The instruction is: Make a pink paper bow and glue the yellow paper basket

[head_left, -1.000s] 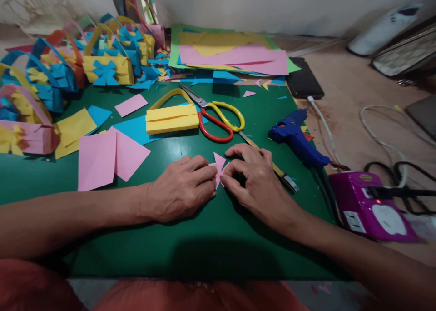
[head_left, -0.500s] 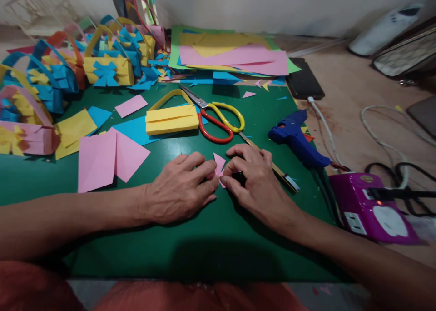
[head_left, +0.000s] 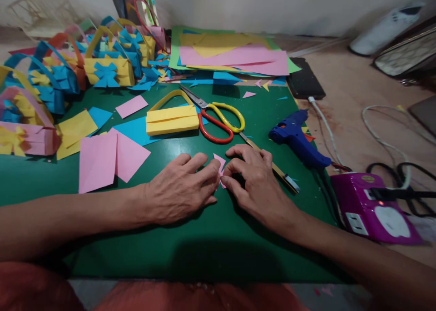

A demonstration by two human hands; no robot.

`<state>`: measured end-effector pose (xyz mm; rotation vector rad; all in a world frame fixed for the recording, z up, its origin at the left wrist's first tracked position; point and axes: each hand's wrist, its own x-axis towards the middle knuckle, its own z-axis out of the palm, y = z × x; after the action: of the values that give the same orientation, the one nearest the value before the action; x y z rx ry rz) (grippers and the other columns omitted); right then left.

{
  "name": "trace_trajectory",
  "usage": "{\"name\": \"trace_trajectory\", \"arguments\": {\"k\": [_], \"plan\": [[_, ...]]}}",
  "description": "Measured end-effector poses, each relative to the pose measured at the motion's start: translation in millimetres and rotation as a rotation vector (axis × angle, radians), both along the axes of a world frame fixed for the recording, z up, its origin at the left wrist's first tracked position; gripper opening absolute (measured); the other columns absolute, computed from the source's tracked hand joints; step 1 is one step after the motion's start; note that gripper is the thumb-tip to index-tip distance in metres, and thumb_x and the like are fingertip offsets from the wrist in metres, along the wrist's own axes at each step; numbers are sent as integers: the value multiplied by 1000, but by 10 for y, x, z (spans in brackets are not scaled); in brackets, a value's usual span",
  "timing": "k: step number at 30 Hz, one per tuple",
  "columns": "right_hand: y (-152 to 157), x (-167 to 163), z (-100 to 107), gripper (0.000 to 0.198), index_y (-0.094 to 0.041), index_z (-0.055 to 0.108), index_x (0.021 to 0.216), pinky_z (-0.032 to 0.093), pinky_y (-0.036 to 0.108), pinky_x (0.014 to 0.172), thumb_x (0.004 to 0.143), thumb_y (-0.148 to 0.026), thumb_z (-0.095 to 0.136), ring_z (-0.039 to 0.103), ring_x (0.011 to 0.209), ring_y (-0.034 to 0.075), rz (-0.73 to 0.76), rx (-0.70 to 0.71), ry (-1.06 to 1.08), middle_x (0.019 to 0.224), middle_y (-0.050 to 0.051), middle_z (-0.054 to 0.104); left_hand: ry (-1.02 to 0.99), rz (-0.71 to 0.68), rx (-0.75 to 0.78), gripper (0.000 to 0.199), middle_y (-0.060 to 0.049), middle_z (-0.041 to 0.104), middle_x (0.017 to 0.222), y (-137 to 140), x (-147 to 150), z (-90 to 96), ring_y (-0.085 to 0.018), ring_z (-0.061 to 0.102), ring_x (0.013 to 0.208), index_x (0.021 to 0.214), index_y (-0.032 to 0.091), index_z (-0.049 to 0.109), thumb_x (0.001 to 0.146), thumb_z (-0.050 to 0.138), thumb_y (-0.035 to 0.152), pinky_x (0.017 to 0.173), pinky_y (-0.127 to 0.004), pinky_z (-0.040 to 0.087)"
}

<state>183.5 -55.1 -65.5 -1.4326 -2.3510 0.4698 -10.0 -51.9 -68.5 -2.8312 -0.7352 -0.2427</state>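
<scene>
Pink cutout (head_left: 220, 161) at 3 o'clock from left hand (head_left: 185, 186), 9 o'clock from right hand (head_left: 254, 173); both equally near. Visible part runs roughly 12-to-6. Right thumb and index pinched on its edge; left fingers curled over it, grip can't tell.

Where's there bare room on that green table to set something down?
Widest: the green table from left hand and right hand to its near edge. Smaller, nearly bare: between the scissors and blue glue gun. Crowded: the back left, with paper bags.

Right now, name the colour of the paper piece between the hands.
The paper piece is pink, best seen in the head view.
</scene>
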Motion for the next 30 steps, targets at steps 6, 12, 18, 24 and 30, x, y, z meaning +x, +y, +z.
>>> {"name": "trace_trajectory", "arguments": {"k": [6, 12, 18, 24, 30], "plan": [[-11, 45, 108, 24, -21, 59, 75, 34, 48, 90, 89, -15, 41, 50, 111, 26, 37, -26, 20, 107, 9, 59, 57, -8, -12, 34, -12, 56, 117, 1, 10, 29, -24, 48, 93, 107, 14, 60, 94, 45, 42, 64, -34, 35], [-46, 165, 141, 20, -19, 66, 89, 39, 47, 88, 90, -19, 45, 55, 106, 27, 100, 165, -11, 102, 12, 62, 49, -13, -20, 37, -13, 57, 114, 16, 2, 1, -23, 49, 89, 108, 14, 58, 94, 43, 45, 62, -34, 34], [-108, 211, 45, 19, -18, 68, 94, 39, 48, 85, 89, -23, 50, 55, 102, 29, 177, 335, -169, 95, 13, 64, 35, -8, -38, 39, -14, 56, 115, 6, 1, 4, -24, 49, 92, 112, 13, 56, 94, 42, 45, 65, -34, 37], [-147, 198, 7, 17, -20, 69, 95, 35, 52, 90, 88, -24, 54, 55, 104, 30, 243, 411, -257, 93, 12, 66, -51, -8, -93, 35, -15, 57, 113, 10, -10, -41, -24, 51, 92, 110, 14, 56, 95, 42, 41, 68, -35, 42], [-141, 206, -7, 19, -19, 69, 92, 34, 53, 90, 89, -24, 51, 55, 104, 29, 260, 446, -268, 93, 11, 68, -314, -19, -73, 27, -13, 63, 101, 44, -40, -79, -23, 56, 87, 108, 9, 56, 92, 50, 30, 69, -34, 48]]}}
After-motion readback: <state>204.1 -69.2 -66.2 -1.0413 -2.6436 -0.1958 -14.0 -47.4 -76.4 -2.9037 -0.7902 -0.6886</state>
